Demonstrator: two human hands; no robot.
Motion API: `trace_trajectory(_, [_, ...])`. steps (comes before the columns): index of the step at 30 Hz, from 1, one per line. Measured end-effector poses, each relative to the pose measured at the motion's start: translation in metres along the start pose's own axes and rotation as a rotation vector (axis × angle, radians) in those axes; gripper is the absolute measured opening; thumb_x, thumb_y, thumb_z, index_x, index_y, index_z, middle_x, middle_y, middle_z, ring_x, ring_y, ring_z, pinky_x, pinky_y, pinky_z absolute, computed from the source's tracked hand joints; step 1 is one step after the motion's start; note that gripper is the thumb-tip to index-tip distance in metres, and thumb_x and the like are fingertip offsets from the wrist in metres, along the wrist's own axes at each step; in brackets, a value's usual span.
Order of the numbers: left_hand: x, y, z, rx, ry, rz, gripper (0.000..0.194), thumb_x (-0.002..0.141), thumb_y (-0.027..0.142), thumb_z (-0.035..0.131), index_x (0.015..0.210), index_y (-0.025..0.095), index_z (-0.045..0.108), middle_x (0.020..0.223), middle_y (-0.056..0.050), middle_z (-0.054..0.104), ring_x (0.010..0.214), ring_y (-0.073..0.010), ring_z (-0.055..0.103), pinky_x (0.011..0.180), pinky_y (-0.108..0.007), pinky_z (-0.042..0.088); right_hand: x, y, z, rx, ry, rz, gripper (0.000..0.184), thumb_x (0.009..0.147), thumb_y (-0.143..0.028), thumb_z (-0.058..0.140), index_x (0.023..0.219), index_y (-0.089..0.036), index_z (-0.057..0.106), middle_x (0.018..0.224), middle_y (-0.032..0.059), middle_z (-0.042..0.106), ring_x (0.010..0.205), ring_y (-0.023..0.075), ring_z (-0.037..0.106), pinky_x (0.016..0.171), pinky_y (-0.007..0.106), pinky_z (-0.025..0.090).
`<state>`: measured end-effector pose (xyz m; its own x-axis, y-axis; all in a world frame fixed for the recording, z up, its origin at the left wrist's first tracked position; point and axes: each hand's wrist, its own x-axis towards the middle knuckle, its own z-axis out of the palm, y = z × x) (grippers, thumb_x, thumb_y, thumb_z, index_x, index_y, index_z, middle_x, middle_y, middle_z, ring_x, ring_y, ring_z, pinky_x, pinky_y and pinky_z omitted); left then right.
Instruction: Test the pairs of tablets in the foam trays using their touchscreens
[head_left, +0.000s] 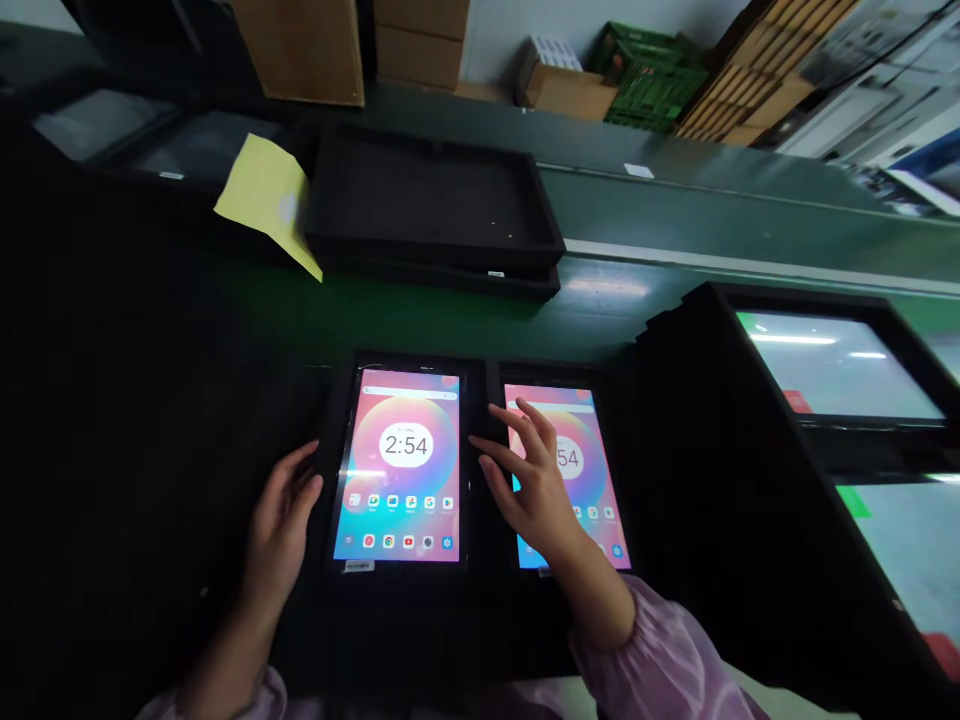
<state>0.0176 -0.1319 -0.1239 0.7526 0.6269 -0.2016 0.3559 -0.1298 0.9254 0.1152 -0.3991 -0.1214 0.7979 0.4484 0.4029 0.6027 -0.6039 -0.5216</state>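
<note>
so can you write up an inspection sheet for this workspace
surface: green worktop, glossy
job's things: left tablet and right tablet, both lit on home screens
clutter: yellow paper beside stacked black trays
hands: left hand beside the left tablet; right hand in front of the right tablet, partly hiding its clock; contact unclear
cables: nothing seen near the tablets
surroundings: cardboard boxes, green crate

Holding a bare left hand (279, 515) just beside a black-framed rectangular tablet (401, 470) glowing pink and blue, and holding a bare right hand (536, 485) partly over a matching lit tablet (600, 490).
</note>
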Motion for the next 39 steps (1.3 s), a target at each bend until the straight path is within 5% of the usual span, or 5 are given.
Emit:
trace_trajectory(7, [0.0, -0.008, -0.003, -0.081, -0.08, 0.068, 0.057, 0.081, 0.051, 0.069, 0.128, 0.022, 0.059, 0.141, -0.01, 0.06, 0.135, -0.0313, 0.052, 0.113, -0.043, 0.042, -0.005, 0.001, -0.01, 0.027, 0.089, -0.02, 0.024, 0.097, -0.02, 0.054, 0.108, -0.022, 0.076, 0.135, 0.0117, 0.058, 0.139, 0.0338, 0.038, 0.105, 0.06, 0.048])
trace_trajectory(16, [0.001, -0.012, -0.005, -0.002, -0.176, 0.126, 0.065, 0.083, 0.048, 0.068, 0.141, 0.024, 0.049, 0.15, -0.012, 0.051, 0.139, -0.032, 0.047, 0.118, -0.05, 0.035, -0.021, -0.029, -0.023, 0.12, -0.202, -0.196, 0.023, 0.097, -0.019, 0.055, 0.1, -0.021, 0.078, 0.144, 0.0096, 0.054, 0.146, 0.0322, 0.029, 0.113, 0.054, 0.045])
trace_trajectory(24, [-0.009, -0.009, -0.023, 0.291, -0.397, 0.172, 0.095, 0.083, 0.048, 0.065, 0.16, 0.022, 0.016, 0.17, -0.012, 0.012, 0.155, -0.0306, 0.012, 0.125, -0.052, 0.011, -0.048, -0.011, -0.048, 0.117, 0.01, -0.144, 0.022, 0.095, -0.015, 0.056, 0.102, -0.022, 0.077, 0.136, 0.01, 0.059, 0.139, 0.0323, 0.04, 0.106, 0.057, 0.048])
trace_trajectory(36, [-0.011, -0.002, -0.023, 0.042, -0.403, 0.012, 0.089, 0.081, 0.045, 0.073, 0.157, 0.04, 0.027, 0.167, 0.004, 0.026, 0.153, -0.0311, 0.022, 0.125, -0.05, 0.017, -0.096, 0.01, -0.066, -0.006, -0.116, -0.066, 0.025, 0.092, -0.014, 0.057, 0.095, -0.026, 0.079, 0.146, 0.0062, 0.053, 0.146, 0.038, 0.029, 0.103, 0.061, 0.047])
trace_trajectory(39, [-0.014, -0.004, -0.022, 0.021, -0.392, 0.017, 0.09, 0.08, 0.045, 0.075, 0.157, 0.041, 0.028, 0.166, 0.004, 0.028, 0.153, -0.032, 0.023, 0.126, -0.051, 0.014, -0.096, 0.016, -0.067, 0.029, -0.009, -0.052, 0.025, 0.093, -0.014, 0.057, 0.094, -0.026, 0.079, 0.143, 0.0069, 0.055, 0.143, 0.0377, 0.034, 0.103, 0.061, 0.046])
